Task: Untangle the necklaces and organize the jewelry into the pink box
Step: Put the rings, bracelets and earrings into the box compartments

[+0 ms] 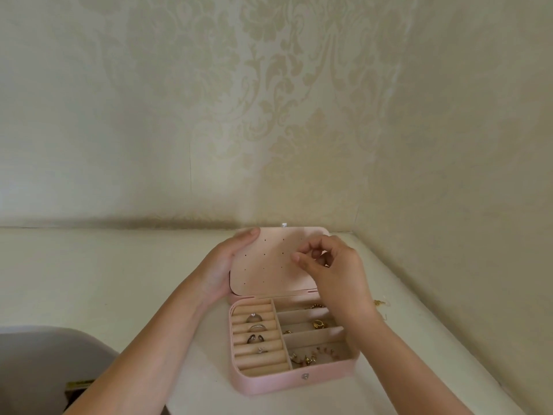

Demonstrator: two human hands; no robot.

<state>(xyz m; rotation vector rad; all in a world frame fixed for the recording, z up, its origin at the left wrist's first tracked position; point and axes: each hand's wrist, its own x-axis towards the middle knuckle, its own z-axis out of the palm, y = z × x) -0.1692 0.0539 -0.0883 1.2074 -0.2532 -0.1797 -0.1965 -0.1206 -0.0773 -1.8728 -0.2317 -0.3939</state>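
The pink box point(269, 381) stands open on the white table point(119, 265), close to the far right corner where the patterned wall point(269, 115) meets the table. Its lid point(269, 265) is raised at the far side and shows its pale inner face with rows of small holes.

My left hand point(223, 265) holds the lid by its left edge. The thumb lies on the upper left corner of the inner face and the other fingers go behind the lid, where I cannot see them. My right hand point(335, 271) is in front of the right part of the lid, with the fingers curled and the thumb tip near the forefinger tip. I cannot tell if something small is pinched between them, and I cannot tell if the hand touches the lid.

In the left part of the box, four rings point(254, 318) sit in the beige rolls, one behind the other. In the right part there are compartments: gold earrings point(319, 324) lie in a middle one, and mixed small pieces point(311, 356), gold and pinkish, lie in the nearest one. The farthest compartment is partly hidden by my right wrist.

A thin gold chain point(379, 303) lies on the table just to the right of the box, beside my right forearm. At the near left a grey rounded shape point(45, 354) is at the table edge.
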